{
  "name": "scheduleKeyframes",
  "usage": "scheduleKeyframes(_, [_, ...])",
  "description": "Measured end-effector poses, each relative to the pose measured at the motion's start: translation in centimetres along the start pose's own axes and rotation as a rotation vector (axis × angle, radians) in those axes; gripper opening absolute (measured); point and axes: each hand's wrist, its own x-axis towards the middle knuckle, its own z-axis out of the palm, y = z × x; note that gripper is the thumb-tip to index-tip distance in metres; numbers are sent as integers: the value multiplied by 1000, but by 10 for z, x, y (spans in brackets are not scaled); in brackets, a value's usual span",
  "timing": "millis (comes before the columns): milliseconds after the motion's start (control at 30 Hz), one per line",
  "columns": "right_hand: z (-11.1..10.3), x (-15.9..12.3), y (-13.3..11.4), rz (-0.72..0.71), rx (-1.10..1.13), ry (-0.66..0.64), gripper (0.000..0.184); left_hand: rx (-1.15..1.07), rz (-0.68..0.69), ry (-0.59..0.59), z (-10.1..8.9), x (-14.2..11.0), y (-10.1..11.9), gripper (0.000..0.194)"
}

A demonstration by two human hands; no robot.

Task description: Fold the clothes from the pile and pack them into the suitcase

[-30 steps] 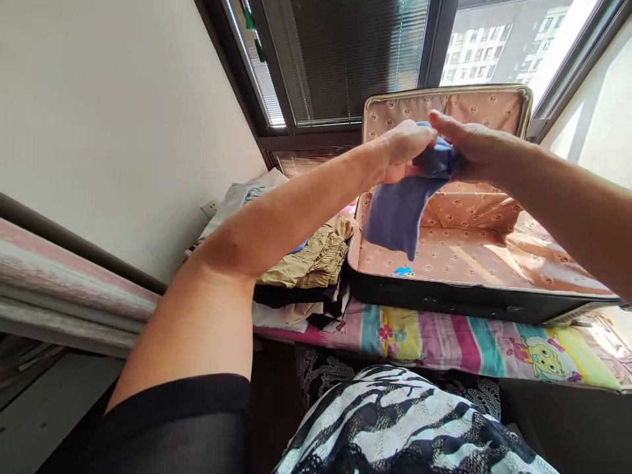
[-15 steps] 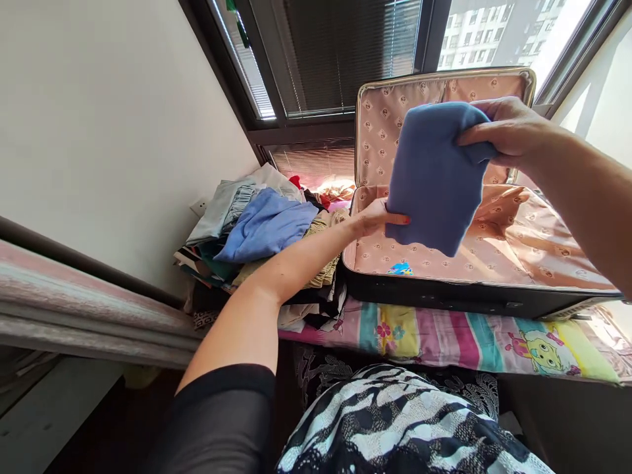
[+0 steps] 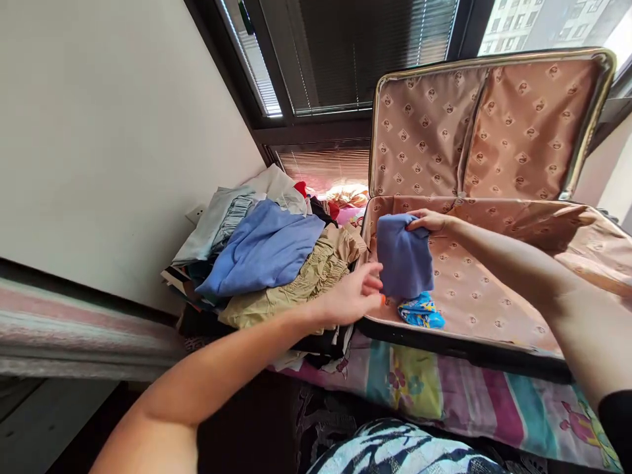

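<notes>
My right hand (image 3: 428, 220) pinches the top edge of a folded blue cloth (image 3: 403, 257) and holds it low inside the open suitcase (image 3: 474, 289), at its left end. The cloth hangs just above a small bright blue and yellow item (image 3: 421, 311) on the peach patterned lining. My left hand (image 3: 356, 296) hovers beside the cloth's lower left edge, fingers spread, empty, over the suitcase's black rim.
A pile of clothes (image 3: 266, 257), with a blue garment on top and tan ones beside it, lies left of the suitcase against the white wall. The suitcase lid (image 3: 484, 125) stands upright before the window. A striped cartoon bedsheet (image 3: 444, 388) covers the bed below.
My right hand has lowered the folded blue cloth from in front of the lid down into the suitcase. My left hand has let go and drawn back a little.
</notes>
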Motion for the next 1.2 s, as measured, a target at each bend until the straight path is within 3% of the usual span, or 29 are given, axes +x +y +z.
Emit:
scheduleKeyframes(100, [5,43,13,67,19,-86,34,-47,-76,-287,-31,-59,5,49])
scheduleKeyframes(167, [4,66,19,61,49,-66,32,-47,-113,-315,-54,-88,9,38])
scheduleKeyframes(267, [0,96,36,36,-11,51,32,-56,-110,-141,-85,-108,12,35])
scheduleKeyframes(400, [1,123,73,73,-200,254,33,-59,-111,90,-109,-101,2,35])
scheduleKeyframes(500, [4,133,95,91,-303,373,28,-66,-122,123,-113,-94,-8,32])
scheduleKeyframes(633, [5,142,101,56,-469,482,19,-46,-74,153,-114,-93,-20,30])
scheduleKeyframes(867, [21,131,96,36,-729,599,49,-15,-29,224,-119,-104,-31,32])
scheduleKeyframes(933, [27,118,99,-67,-867,642,63,0,-45,264,-118,-110,-30,32])
scheduleKeyframes(1067, [39,99,106,-382,-1262,536,71,-10,-50,329,-119,-118,-29,26])
scheduleKeyframes(1133, [48,102,112,-331,-1338,455,73,-14,8,317,-122,-116,-32,26])
scheduleKeyframes(1200, [60,112,119,-172,-1360,356,76,-12,88,295,-127,-112,-34,28])
